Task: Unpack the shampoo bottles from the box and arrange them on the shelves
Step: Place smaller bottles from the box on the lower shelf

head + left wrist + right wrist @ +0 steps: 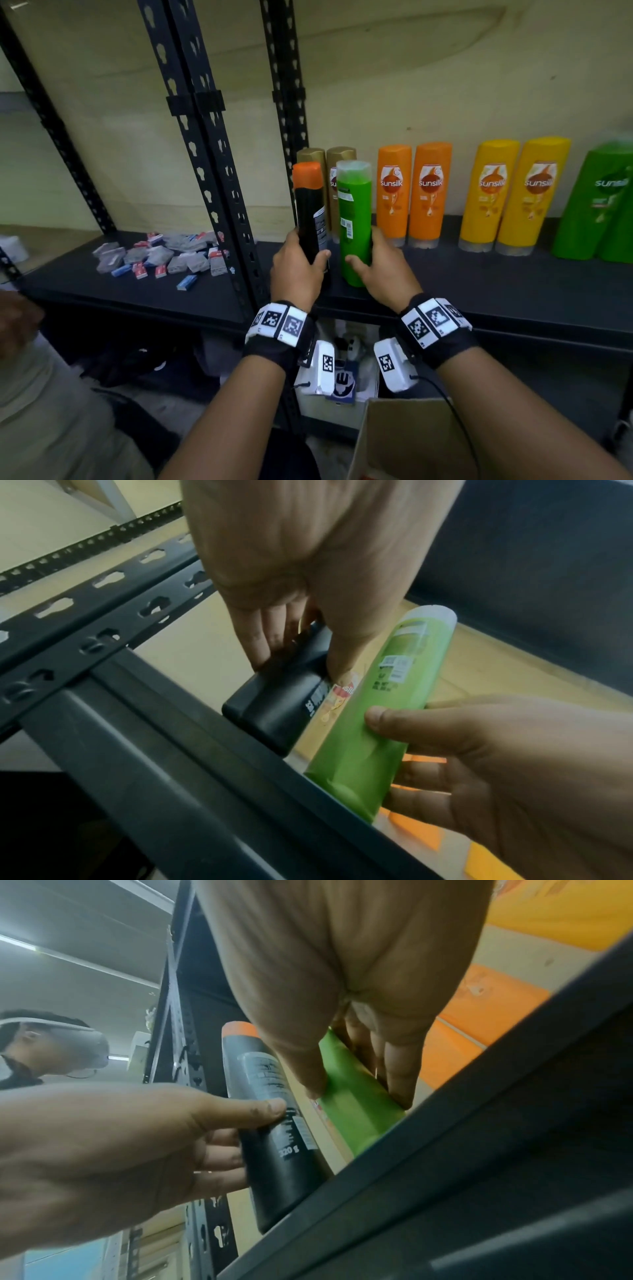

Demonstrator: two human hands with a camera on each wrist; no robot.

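The left hand point(297, 264) gripped the black bottle point(310, 219), thumb in front and fingers curled behind, at the shelf's point(513, 291) near left corner. Just right, the right hand point(380, 270) clasped the green bottle point(354, 222) likewise. Both stood upright, long axes vertical, caps up, barcode labels facing near. Done well, each base would settle flat before release, then slide back beside the gold bottles point(340, 161).

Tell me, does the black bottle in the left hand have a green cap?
No, the black bottle held by the left hand has an orange cap, plain in the head view.
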